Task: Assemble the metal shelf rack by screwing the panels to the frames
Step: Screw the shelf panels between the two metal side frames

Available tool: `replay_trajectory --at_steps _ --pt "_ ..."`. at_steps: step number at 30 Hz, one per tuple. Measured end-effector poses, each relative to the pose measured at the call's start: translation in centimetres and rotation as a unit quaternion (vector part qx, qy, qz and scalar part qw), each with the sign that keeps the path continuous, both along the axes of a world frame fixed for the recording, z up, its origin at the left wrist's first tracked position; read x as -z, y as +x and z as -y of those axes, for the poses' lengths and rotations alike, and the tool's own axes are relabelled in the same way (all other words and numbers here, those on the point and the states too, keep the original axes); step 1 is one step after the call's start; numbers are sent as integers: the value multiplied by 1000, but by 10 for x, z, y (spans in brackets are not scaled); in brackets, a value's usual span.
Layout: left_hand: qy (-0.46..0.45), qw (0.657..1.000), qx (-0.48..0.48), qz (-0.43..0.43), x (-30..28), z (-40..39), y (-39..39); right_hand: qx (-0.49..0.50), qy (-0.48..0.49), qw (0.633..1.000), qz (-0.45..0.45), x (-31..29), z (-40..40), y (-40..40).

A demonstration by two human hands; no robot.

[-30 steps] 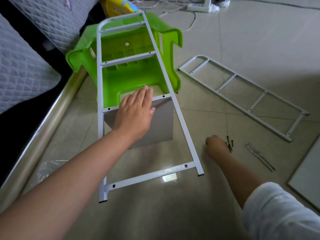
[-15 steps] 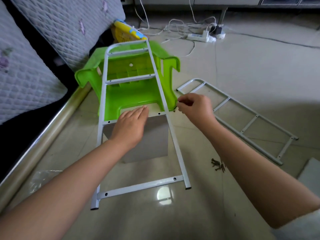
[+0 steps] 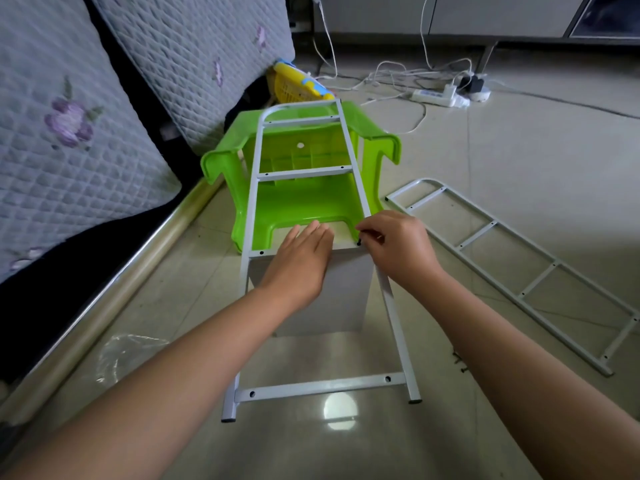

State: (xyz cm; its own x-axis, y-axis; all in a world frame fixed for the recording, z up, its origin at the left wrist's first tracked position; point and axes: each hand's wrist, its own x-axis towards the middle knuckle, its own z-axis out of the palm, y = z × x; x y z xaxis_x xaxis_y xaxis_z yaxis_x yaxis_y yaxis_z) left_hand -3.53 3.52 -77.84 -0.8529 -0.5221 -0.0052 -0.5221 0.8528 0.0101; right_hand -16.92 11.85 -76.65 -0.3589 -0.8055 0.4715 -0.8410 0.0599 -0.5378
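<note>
A white ladder-shaped metal frame (image 3: pixel 394 317) leans with its top on an overturned green plastic stool (image 3: pixel 304 202). Under its middle rung stands a white shelf panel (image 3: pixel 349 292) on edge. My left hand (image 3: pixel 298 261) lies flat, fingers together, on that rung and the panel's top edge. My right hand (image 3: pixel 398 247) pinches a small black screw (image 3: pixel 359 242) at the hole where the rung's right end meets the side rail. A second identical frame (image 3: pixel 519 271) lies flat on the floor to the right. Several loose black screws (image 3: pixel 459 360) lie by my right forearm.
A quilted grey mattress (image 3: pixel 69 150) and a metal bed rail (image 3: pixel 104 306) run along the left. A clear plastic bag (image 3: pixel 121 355) lies on the tiles near the rail. A power strip (image 3: pixel 433 97) with cables sits at the back, and a yellow toy (image 3: pixel 298 84) behind the stool.
My right hand left the screw pile on the floor, rose to the frame's right rail and now holds a screw at the rung hole. The left hand stayed on the rung.
</note>
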Motion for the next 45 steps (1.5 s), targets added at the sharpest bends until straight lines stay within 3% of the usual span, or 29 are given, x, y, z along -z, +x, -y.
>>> replay_trajectory --at_steps 10,15,17,20,26,40,45 --pt "55 996 14 -75 7 11 11 -13 115 993 -35 -6 1 0" --pt "-15 990 67 -126 5 21 24 -7 195 979 -64 -11 5 -1" --pt "50 988 41 -141 2 22 29 -10 223 971 -84 -10 5 -1" --pt "72 982 -29 -172 -1 25 32 -7 226 970 -89 -10 5 0" --pt "106 986 -43 -123 -4 32 36 -16 247 963 -103 -9 8 -2" --pt "102 988 -36 -113 -1 35 37 -14 261 958 -115 -13 11 -5" --pt "72 993 -18 -90 -5 33 36 -32 232 970 -65 -15 6 -12"
